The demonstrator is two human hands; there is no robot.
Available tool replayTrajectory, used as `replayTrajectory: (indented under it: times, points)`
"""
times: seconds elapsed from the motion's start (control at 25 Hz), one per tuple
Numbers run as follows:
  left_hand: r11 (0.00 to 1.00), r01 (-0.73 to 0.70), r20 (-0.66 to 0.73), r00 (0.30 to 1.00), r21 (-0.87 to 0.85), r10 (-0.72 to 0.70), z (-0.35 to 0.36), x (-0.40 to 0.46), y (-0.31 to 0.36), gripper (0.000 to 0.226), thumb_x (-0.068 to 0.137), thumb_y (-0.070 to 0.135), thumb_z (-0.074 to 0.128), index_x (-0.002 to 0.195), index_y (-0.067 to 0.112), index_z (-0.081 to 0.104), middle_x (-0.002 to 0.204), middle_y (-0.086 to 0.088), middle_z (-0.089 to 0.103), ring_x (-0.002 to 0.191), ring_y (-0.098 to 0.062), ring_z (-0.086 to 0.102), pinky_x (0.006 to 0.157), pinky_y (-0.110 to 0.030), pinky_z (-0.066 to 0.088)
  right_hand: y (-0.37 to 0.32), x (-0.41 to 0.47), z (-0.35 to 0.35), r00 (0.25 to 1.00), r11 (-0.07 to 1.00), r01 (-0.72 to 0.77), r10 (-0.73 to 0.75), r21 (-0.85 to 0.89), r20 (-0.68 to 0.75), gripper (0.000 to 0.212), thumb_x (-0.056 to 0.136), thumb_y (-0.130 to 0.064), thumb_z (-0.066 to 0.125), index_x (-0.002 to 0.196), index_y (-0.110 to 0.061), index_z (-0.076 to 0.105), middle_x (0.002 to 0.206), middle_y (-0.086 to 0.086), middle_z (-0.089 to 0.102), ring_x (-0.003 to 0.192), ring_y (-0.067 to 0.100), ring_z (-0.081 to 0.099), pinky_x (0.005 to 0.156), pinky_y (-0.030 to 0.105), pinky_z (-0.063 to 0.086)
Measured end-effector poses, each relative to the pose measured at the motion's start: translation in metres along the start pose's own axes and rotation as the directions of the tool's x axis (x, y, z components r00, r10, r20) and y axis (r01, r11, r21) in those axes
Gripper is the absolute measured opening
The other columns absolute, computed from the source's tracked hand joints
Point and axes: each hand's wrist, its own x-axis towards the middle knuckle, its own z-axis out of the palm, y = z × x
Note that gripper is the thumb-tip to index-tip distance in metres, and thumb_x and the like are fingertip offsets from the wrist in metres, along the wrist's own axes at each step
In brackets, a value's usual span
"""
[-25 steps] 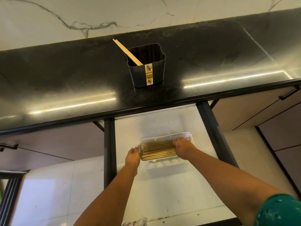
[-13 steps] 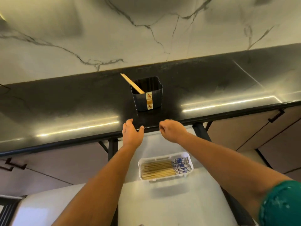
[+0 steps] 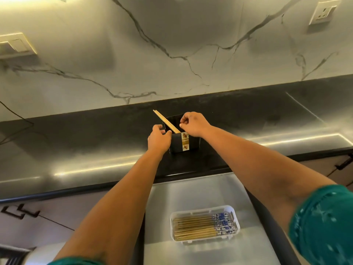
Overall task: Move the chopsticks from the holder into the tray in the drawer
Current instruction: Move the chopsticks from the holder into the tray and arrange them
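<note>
A black holder (image 3: 193, 143) with a patterned label stands on the dark countertop. A pair of wooden chopsticks (image 3: 165, 120) leans out of it toward the upper left. My left hand (image 3: 159, 139) grips the holder's left front corner. My right hand (image 3: 193, 124) hovers over the holder's opening with fingers curled, close to the chopsticks but holding nothing that I can see. Below, in the open drawer, a white tray (image 3: 234, 213) holds several wooden chopsticks (image 3: 194, 227), some with blue-and-white patterned ends.
The black countertop (image 3: 95, 142) runs left to right below a marble wall with sockets (image 3: 322, 13). The open drawer (image 3: 191, 196) has a pale floor and dark side rails. Cabinet fronts with black handles (image 3: 19, 212) sit on both sides.
Both hands left the tray in the drawer and rose to the holder. The left hand took hold of the holder's corner; the right hand came over its opening. The view tilted upward.
</note>
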Motion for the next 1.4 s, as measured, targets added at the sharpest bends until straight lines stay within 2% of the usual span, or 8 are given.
replayTrajectory:
  times: [0.2, 0.48, 0.64, 0.84, 0.96, 1.08, 1.24, 1.4]
  points:
    - [0.991, 0.052, -0.043, 0.997, -0.121, -0.058, 0.007, 0.037, 0.000, 0.041, 0.093, 0.019, 0.053, 0.132, 0.017, 0.043, 0.103, 0.006, 0.060, 0.081, -0.006, 0.055, 0.059, -0.017, 0.038, -0.006, 0.060, 0.020, 0.973, 0.982, -0.025, 0.067, -0.188, 0.221, 0.044, 0.090, -0.031, 0.064, 0.125, -0.005, 0.058, 0.117, 0.012, 0.065, 0.107, 0.026, 0.062, 0.086, 0.034, 0.048]
    - [0.976, 0.041, -0.060, 0.997, -0.212, -0.055, 0.023, 0.055, -0.017, 0.027, 0.090, 0.017, 0.059, 0.117, 0.018, 0.054, 0.091, 0.004, 0.068, 0.086, -0.010, 0.065, 0.074, -0.027, 0.054, 0.009, 0.098, 0.062, 0.874, 0.952, -0.048, 0.187, -0.303, 0.449, 0.024, 0.092, -0.017, 0.061, 0.115, -0.010, 0.066, 0.106, 0.010, 0.067, 0.098, 0.024, 0.065, 0.088, 0.036, 0.052]
    - [0.979, 0.001, -0.082, 0.996, -0.206, -0.018, 0.019, 0.051, -0.018, 0.026, 0.090, 0.016, 0.060, 0.114, 0.019, 0.054, 0.091, 0.005, 0.068, 0.087, -0.009, 0.065, 0.076, -0.027, 0.054, 0.002, 0.091, 0.055, 0.903, 0.982, -0.058, 0.128, -0.180, 0.411, 0.023, 0.096, -0.011, 0.053, 0.117, -0.007, 0.062, 0.111, 0.016, 0.065, 0.103, 0.030, 0.064, 0.095, 0.043, 0.053]
    - [0.942, -0.082, -0.170, 0.985, -0.325, 0.028, 0.013, 0.021, 0.014, 0.051, 0.087, 0.044, 0.060, 0.130, 0.019, 0.047, 0.113, 0.010, 0.059, 0.101, -0.005, 0.058, 0.076, -0.014, 0.045, -0.035, 0.055, 0.014, 0.978, 0.976, 0.182, -0.167, -0.122, 0.124, 0.018, 0.100, -0.021, 0.046, 0.108, -0.009, 0.057, 0.096, 0.011, 0.065, 0.083, 0.024, 0.063, 0.080, 0.036, 0.053]
    - [0.809, -0.092, -0.176, 0.984, -0.581, -0.015, 0.013, -0.018, 0.042, 0.063, 0.081, 0.061, 0.055, 0.132, 0.024, 0.047, 0.117, 0.009, 0.062, 0.102, -0.005, 0.060, 0.085, -0.023, 0.051, -0.059, 0.017, -0.004, 0.943, 0.888, 0.303, -0.332, -0.346, -0.027, 0.020, 0.099, -0.022, 0.051, 0.114, -0.010, 0.055, 0.089, 0.006, 0.068, 0.070, 0.020, 0.064, 0.066, 0.031, 0.054]
    - [0.661, -0.024, -0.139, 0.983, -0.750, -0.123, 0.008, -0.053, 0.051, 0.036, 0.087, 0.054, 0.053, 0.102, 0.024, 0.067, 0.090, 0.005, 0.073, 0.085, -0.009, 0.069, 0.073, -0.029, 0.057, -0.059, -0.036, 0.004, 0.904, 0.762, 0.262, -0.409, -0.592, -0.126, 0.025, 0.095, -0.020, 0.057, 0.118, -0.009, 0.055, 0.101, 0.011, 0.067, 0.081, 0.025, 0.069, 0.064, 0.032, 0.051]
    - [0.460, 0.309, 0.145, 0.922, -0.832, -0.358, 0.006, -0.088, 0.015, 0.018, 0.090, 0.029, 0.060, 0.090, 0.014, 0.070, 0.079, -0.002, 0.074, 0.068, -0.013, 0.068, 0.061, -0.029, 0.057, -0.035, -0.101, 0.042, 0.939, 0.769, 0.223, -0.334, -0.599, -0.080, 0.049, 0.095, -0.021, 0.057, 0.140, -0.008, 0.042, 0.127, 0.016, 0.061, 0.111, 0.031, 0.063, 0.083, 0.040, 0.053]
    - [0.262, 0.509, 0.372, 0.822, -0.820, -0.432, 0.017, -0.121, -0.046, 0.018, 0.092, 0.016, 0.057, 0.104, 0.004, 0.064, 0.097, -0.016, 0.073, 0.082, -0.023, 0.072, 0.061, -0.032, 0.060, 0.025, -0.164, 0.077, 0.959, 0.841, 0.253, -0.285, -0.478, 0.006, 0.054, 0.095, -0.016, 0.055, 0.147, -0.013, 0.038, 0.135, 0.010, 0.059, 0.126, 0.029, 0.055, 0.105, 0.043, 0.042]
